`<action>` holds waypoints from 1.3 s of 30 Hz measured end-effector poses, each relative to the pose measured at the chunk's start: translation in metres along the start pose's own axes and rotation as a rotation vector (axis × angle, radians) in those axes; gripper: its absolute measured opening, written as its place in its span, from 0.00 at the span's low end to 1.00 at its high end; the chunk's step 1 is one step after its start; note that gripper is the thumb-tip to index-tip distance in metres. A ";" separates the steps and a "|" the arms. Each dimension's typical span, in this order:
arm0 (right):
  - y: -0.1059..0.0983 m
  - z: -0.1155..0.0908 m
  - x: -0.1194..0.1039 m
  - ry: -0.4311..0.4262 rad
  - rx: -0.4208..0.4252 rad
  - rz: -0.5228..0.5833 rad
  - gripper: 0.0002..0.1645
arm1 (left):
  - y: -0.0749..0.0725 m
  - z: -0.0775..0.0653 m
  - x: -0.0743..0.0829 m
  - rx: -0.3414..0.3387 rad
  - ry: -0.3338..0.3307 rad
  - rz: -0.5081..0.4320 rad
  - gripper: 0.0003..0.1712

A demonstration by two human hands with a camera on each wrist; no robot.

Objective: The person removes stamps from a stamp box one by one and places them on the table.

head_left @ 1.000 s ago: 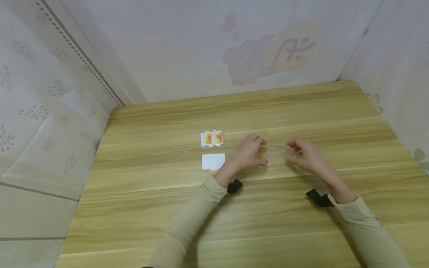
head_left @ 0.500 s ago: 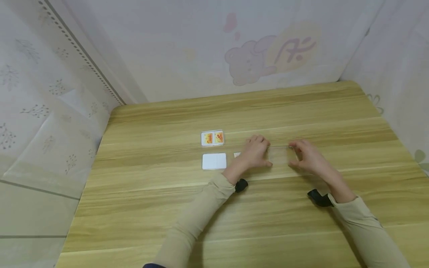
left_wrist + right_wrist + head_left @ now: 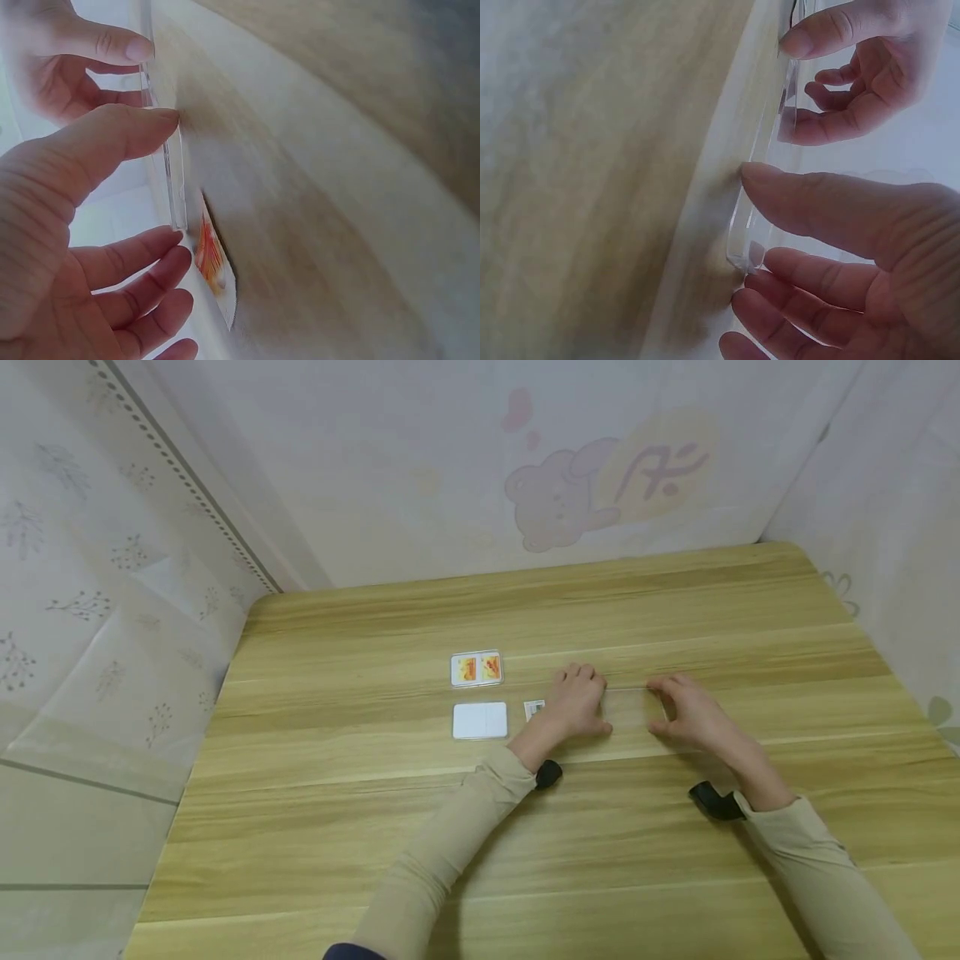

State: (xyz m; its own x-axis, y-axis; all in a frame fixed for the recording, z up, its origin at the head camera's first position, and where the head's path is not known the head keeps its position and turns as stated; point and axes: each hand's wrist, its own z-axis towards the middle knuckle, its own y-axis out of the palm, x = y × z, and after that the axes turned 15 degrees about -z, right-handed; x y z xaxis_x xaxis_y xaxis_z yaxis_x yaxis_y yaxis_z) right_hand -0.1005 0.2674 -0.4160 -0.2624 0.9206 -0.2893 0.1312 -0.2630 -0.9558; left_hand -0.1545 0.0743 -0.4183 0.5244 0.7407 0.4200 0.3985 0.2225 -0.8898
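Slip (image 3: 533,708) partly behind left grip (image 3: 579,703)

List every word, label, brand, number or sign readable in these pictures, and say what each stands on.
None can be read with certainty.
Backdrop: a stylised purple mark on pale yellow; not legible as a word.
Case with two orange pictures: any lettering is too small to read.
Small white piece beside the left hand: dark print, too small to read.
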 end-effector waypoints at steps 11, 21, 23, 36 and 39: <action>-0.001 0.003 0.010 -0.082 -0.011 -0.009 0.36 | -0.001 0.001 0.000 0.022 0.019 0.003 0.33; -0.002 0.004 0.016 -0.127 0.018 -0.018 0.36 | -0.003 0.002 -0.001 0.030 0.051 -0.016 0.34; -0.003 0.005 0.016 -0.138 0.034 -0.029 0.36 | -0.004 0.001 -0.001 0.028 0.059 -0.029 0.35; -0.015 0.001 0.012 -0.152 0.048 -0.015 0.36 | -0.012 -0.004 -0.010 0.051 0.164 -0.193 0.38; -0.018 -0.001 0.010 -0.143 0.048 0.011 0.35 | -0.012 -0.005 -0.013 0.048 0.193 -0.279 0.38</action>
State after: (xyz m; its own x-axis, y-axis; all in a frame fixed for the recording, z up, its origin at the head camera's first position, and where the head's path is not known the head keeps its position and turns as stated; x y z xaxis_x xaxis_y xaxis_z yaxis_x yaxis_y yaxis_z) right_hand -0.1045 0.2816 -0.4019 -0.3950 0.8680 -0.3010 0.0898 -0.2896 -0.9529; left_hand -0.1623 0.0587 -0.4125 0.5351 0.5142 0.6703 0.5131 0.4326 -0.7414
